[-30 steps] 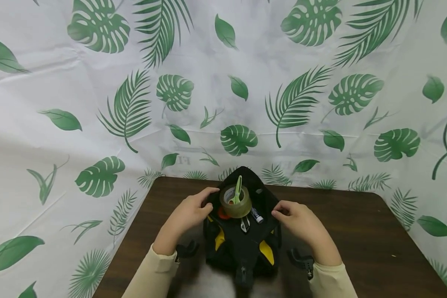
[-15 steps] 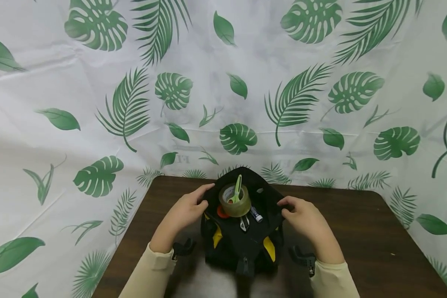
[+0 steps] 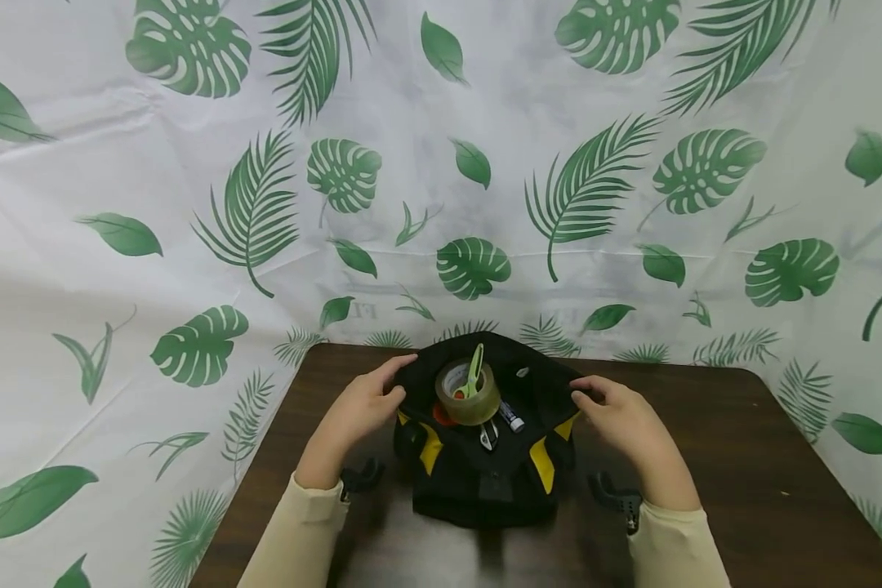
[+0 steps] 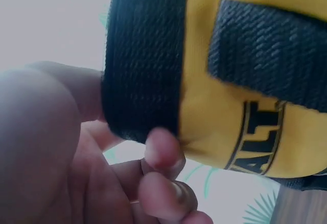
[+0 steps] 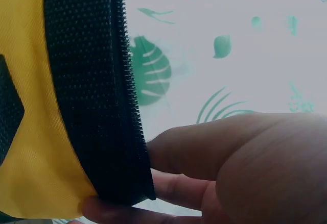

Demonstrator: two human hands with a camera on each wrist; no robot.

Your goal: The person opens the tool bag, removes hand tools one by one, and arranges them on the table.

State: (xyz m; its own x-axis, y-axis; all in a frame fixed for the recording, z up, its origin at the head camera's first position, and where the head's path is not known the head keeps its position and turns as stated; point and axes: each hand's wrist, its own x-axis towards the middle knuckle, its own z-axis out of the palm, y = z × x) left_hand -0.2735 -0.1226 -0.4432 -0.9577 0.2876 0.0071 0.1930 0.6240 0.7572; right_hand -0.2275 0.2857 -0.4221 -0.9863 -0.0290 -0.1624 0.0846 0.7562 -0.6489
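A black and yellow tool bag (image 3: 478, 498) stands on the table with its zippered mouth spread wide. My left hand (image 3: 354, 418) pinches the left side of its rim; in the left wrist view the fingertips (image 4: 164, 150) meet the lower corner of the black edge band. On the opposite side my right hand (image 3: 635, 425) grips the rim, with the thumb (image 5: 189, 150) against the zipper teeth and a finger under the yellow cloth. A roll of clear brown tape (image 3: 478, 408) shows in the mouth, with a light green handle (image 3: 474, 369) rising through it.
Beside the tape are a small blue and white tube (image 3: 512, 418), a silver-coloured tool part (image 3: 488, 435) and something red-orange (image 3: 443, 415). The dark wooden table (image 3: 713, 457) extends on both sides. A white leaf-print cloth (image 3: 412, 163) hangs behind it.
My hands have moved apart, the right one outward to the right, the left slightly left. The bag's mouth has widened, and its front flap no longer hangs forward in a point.
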